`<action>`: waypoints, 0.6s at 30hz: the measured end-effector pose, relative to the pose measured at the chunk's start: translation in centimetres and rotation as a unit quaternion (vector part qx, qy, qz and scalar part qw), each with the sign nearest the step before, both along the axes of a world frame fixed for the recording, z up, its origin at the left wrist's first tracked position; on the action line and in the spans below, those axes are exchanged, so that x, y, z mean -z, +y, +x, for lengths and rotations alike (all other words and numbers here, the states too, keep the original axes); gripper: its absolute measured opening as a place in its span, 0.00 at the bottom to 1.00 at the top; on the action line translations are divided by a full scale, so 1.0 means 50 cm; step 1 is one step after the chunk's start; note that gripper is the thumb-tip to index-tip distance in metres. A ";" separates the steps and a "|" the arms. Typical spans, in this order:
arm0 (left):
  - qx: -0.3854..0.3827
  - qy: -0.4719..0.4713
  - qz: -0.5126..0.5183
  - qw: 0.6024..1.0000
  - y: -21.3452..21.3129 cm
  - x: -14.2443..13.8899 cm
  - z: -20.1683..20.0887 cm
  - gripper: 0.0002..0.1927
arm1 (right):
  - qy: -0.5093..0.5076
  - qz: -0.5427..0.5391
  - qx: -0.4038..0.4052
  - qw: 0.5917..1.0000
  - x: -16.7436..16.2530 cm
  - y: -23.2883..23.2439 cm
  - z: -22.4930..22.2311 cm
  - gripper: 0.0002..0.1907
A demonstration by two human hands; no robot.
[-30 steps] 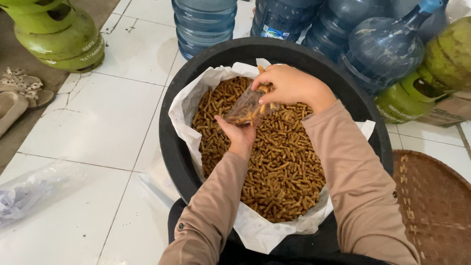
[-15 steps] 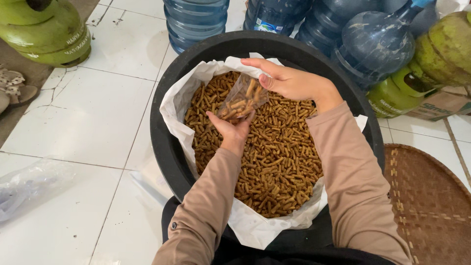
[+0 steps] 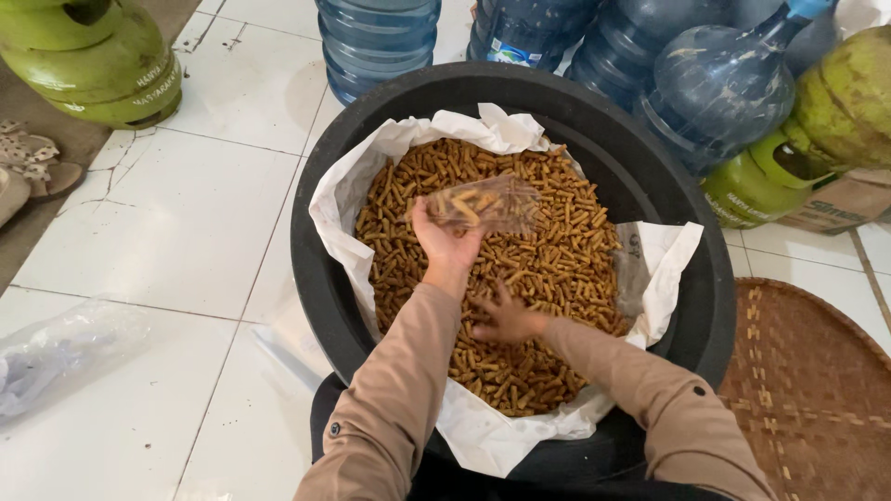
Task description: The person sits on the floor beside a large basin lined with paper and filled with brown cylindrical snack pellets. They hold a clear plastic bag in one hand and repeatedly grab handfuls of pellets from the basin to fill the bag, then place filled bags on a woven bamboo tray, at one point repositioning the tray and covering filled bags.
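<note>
While the left hand [image 3: 445, 243] holds a small clear bag [image 3: 484, 204] of fried sticks above the black tub [image 3: 687, 278], the right hand [image 3: 506, 320] lies spread on the heap [image 3: 557, 250]; a tilt could spill sticks.

small clear bag [image 3: 483, 204] | part-filled, held tilted | above brown snack sticks [image 3: 557, 269] | heaped in paper-lined tub

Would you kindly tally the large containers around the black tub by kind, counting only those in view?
Blue water jugs: 4 in view, some cut off by the frame
Green gas cylinders: 3, counting one and another on the right
Total: 7
</note>
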State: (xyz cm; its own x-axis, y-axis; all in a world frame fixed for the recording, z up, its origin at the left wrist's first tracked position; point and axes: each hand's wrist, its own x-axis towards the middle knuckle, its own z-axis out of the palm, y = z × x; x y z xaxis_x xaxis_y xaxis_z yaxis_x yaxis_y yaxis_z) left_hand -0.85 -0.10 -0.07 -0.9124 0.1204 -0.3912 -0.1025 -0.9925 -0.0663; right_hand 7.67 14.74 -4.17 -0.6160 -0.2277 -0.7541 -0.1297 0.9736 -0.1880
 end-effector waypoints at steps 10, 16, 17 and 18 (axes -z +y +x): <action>-0.026 0.030 -0.042 0.998 0.005 0.045 -0.028 0.22 | 0.100 -0.137 -0.175 0.970 0.022 0.105 0.117 0.20; -0.012 -0.043 -0.002 0.999 0.021 0.061 -0.029 0.25 | 0.200 -0.354 0.066 0.911 -0.146 0.168 -0.008 0.11; -0.009 -0.032 -0.014 0.999 0.024 0.065 -0.027 0.25 | 0.205 -0.410 0.141 0.877 -0.189 0.172 -0.022 0.09; -0.006 -0.023 -0.026 0.999 0.027 0.068 -0.026 0.26 | 0.236 -0.452 0.158 0.846 -0.231 0.173 -0.033 0.08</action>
